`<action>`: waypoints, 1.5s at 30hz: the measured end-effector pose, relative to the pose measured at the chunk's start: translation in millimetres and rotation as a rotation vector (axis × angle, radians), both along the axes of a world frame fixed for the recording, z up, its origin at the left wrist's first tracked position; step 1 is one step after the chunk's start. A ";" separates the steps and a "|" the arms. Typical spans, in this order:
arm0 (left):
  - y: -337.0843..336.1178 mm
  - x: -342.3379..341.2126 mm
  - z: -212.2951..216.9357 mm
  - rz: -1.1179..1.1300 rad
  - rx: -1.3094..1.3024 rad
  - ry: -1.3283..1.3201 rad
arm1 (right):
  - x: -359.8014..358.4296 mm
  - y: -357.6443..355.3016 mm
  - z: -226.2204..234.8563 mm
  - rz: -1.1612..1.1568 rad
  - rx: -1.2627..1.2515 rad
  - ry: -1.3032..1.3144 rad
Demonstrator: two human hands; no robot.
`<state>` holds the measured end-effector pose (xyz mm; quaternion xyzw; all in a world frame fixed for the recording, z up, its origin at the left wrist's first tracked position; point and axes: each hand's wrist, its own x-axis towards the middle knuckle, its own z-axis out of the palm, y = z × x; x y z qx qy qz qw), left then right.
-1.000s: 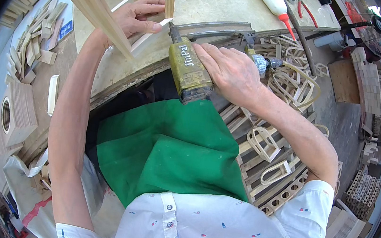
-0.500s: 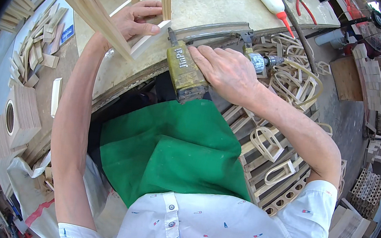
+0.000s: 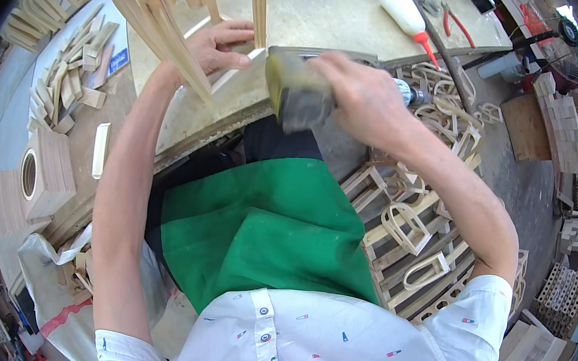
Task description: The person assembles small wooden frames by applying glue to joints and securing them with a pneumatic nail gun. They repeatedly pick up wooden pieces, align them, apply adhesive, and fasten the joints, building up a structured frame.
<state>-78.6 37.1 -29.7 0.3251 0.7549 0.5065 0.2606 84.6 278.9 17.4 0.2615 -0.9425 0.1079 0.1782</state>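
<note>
My right hand (image 3: 371, 100), smeared a little by motion, is closed round a yellow and black air stapler (image 3: 300, 101) at the bench's front edge. Its nose is blurred, near the end of a short pale wood crosspiece (image 3: 235, 75). That crosspiece joins the lower ends of a bent-wood frame (image 3: 165, 39) standing on the worktable (image 3: 317, 11). Bent round the far side of the crosspiece, my left hand (image 3: 220, 48) steadies the frame there, its thumb against the wood.
A white glue bottle (image 3: 403, 10) with a red nozzle lies by red-handled pliers (image 3: 458, 24). Loose wood offcuts (image 3: 74, 75) are heaped at left, above laminated blocks (image 3: 48, 176). Small wooden loops (image 3: 404, 227) pile up on slats at right, and a fan (image 3: 571, 60) stands beyond.
The stapler has moved right and tilted, drawing slightly back from the crosspiece's end. My left hand, the frame and the bench appear shifted slightly right in the picture.
</note>
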 end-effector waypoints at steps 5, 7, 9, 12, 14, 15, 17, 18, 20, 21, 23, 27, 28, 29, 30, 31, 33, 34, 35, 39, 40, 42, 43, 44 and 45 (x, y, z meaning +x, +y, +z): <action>-12.6 7.0 -0.6 0.095 0.120 0.042 | -39.0 10.6 68.5 -0.356 -0.341 -0.295; -30.9 13.0 1.9 0.261 0.109 0.219 | -59.6 28.4 76.3 -0.448 -0.621 -0.613; -39.9 36.9 21.1 0.422 -0.054 0.222 | -77.8 55.1 47.4 -0.429 -1.002 -0.617; -64.9 53.6 33.4 0.588 -0.306 0.241 | -110.9 80.7 6.8 -0.372 -1.376 -0.724; -84.2 61.0 31.1 0.670 -0.360 0.298 | -129.1 91.0 -12.9 -0.377 -1.469 -0.810; -89.7 59.3 25.1 0.725 -0.329 0.357 | -136.8 91.0 -20.3 -0.419 -1.497 -0.885; -98.2 52.2 6.9 0.802 -0.177 0.506 | -150.4 94.5 -34.9 -0.383 -1.559 -0.926; -96.9 44.6 -3.1 0.812 -0.048 0.598 | -155.2 96.9 -38.4 -0.361 -1.584 -1.014; -88.7 37.3 -6.7 0.758 0.033 0.575 | -157.9 93.6 -46.0 -0.427 -1.460 -0.905; -84.4 34.6 -5.0 0.735 0.034 0.490 | -156.4 95.3 -47.1 -0.485 -1.386 -0.868; -78.1 30.4 -0.7 0.671 0.046 0.320 | -156.7 103.0 -49.1 -0.538 -1.235 -0.804; -77.0 38.0 7.2 0.740 -0.008 0.401 | -148.6 103.2 -50.9 -0.593 -0.404 -0.335; -76.5 43.7 5.1 0.768 0.022 0.461 | -142.4 99.4 -48.1 -0.600 -0.066 -0.115; -81.0 52.0 2.8 0.808 0.044 0.523 | -132.1 77.7 -34.7 -0.549 -0.013 -0.091; -85.3 60.8 1.1 0.851 0.014 0.562 | -116.6 52.3 -24.4 -0.421 -0.234 -0.100; -84.8 68.4 -1.6 0.879 -0.006 0.596 | -96.2 29.4 -15.9 -0.306 -0.447 -0.108; -82.2 86.3 -4.1 0.926 -0.029 0.649 | -60.0 -17.4 -8.2 -0.166 -0.725 -0.263; -80.0 95.5 -6.0 0.948 -0.035 0.668 | -47.4 -40.1 -8.7 -0.117 -0.705 -0.253; -76.4 102.7 -6.3 0.965 -0.033 0.687 | -35.8 -60.1 -7.1 -0.075 -0.681 -0.239; -72.4 124.8 4.0 0.862 -0.032 0.674 | -30.4 -88.5 -17.6 -0.158 -0.792 -0.386; -79.2 127.4 4.6 0.875 -0.056 0.710 | -33.1 -90.1 -22.8 -0.156 -0.801 -0.372; -98.4 134.2 3.5 0.900 -0.106 0.782 | -41.4 -85.9 -35.3 -0.155 -0.820 -0.344; -113.8 135.4 4.6 0.944 -0.238 0.768 | -43.9 -85.3 -38.4 -0.167 -0.839 -0.362; -132.7 134.9 4.4 0.981 -0.401 0.812 | -45.9 -86.3 -37.3 -0.157 -0.862 -0.365; -148.1 135.3 4.2 1.014 -0.562 0.851 | -46.8 -86.3 -35.5 -0.151 -0.880 -0.370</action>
